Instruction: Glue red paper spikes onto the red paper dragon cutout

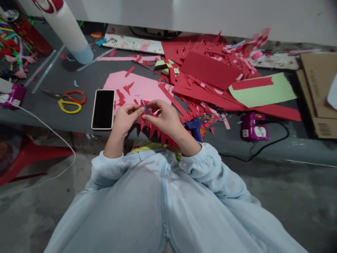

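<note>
My left hand (125, 117) and my right hand (163, 117) meet over the near edge of the dark table (79, 75). Between them is a red paper piece with a jagged, toothed edge (155, 133) that hangs down toward my lap. The fingers of my left hand pinch the paper's upper edge. My right hand's fingers are closed on a small blue tool (144, 106) held against the paper. A black phone (103, 109) lies face up just left of my left hand. Pink paper (142, 88) lies flat behind my hands.
Red-and-yellow scissors (68, 100) lie left of the phone. A heap of red paper scraps (207, 70) and a green sheet (263, 92) fill the right. A blue glue gun (195, 127) and a purple device (254, 127) with a black cable sit near the edge. A cardboard box (318, 88) stands far right.
</note>
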Tool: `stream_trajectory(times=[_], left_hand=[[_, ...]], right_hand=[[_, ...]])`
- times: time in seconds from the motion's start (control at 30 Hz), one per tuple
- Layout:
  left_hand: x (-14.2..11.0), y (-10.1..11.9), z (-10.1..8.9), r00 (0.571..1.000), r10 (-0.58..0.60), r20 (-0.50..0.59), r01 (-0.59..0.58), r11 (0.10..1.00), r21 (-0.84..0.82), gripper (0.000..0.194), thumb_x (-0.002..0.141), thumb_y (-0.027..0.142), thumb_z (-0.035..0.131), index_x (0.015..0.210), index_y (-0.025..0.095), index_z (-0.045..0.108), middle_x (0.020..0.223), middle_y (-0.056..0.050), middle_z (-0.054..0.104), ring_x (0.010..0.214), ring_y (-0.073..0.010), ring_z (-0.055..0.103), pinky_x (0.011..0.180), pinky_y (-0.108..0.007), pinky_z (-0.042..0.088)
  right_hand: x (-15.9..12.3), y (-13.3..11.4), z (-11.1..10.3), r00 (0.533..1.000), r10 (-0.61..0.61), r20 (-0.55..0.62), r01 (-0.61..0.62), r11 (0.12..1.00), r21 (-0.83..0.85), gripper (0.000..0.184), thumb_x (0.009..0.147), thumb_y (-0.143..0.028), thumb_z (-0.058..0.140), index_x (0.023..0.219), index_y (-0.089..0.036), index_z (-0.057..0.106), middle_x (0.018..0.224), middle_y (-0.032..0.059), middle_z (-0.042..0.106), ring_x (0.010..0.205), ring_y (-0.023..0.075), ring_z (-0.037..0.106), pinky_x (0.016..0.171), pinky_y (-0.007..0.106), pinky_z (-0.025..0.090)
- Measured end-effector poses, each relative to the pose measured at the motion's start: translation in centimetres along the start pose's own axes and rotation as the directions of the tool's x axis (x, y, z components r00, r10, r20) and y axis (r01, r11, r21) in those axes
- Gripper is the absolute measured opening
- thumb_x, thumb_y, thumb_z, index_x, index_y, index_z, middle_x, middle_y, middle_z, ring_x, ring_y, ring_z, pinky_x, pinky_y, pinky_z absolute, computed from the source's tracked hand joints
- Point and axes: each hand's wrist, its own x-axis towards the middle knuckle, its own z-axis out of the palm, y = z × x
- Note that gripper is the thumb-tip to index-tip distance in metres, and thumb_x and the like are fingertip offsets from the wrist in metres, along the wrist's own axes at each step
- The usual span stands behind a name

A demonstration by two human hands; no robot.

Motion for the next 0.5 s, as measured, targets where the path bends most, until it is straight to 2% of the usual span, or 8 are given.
stream_trajectory(times=[0.23,0.5], left_hand=[[0.06,-0.2,-0.24,1.0,0.024,-0.02,-0.022,0.998,0.062,0.047,0.059,0.057,0.086,0.073,0.017,0.066,0.062,0.003,0.057,0.055,-0.0082,0.044,0.052,-0.024,0.034],[0.41,-0.36,-0.61,0.999,0.043,-0.018,-0.041,0.993,0.111,0.047,0.063,0.061,0.082,0.074,0.018,0.065,0.06,0.002,0.054,0.063,-0.0136,0.052,0.058,-0.027,0.038]], right_hand=[[0.8,0.72,-0.15,1.0,-0.012,0.001,0.012,0.997,0.081,0.02,0.077,-0.023,0.063,0.097,-0.021,0.062,0.084,0.0012,0.07,0.077,0.0161,0.065,0.077,0.033,0.05],[0.75,0.7,-0.42,0.999,-0.021,0.049,0.019,0.999,0.035,0.021,0.072,-0.023,0.064,0.093,-0.02,0.063,0.086,0.0036,0.071,0.08,0.0184,0.065,0.076,0.034,0.049]])
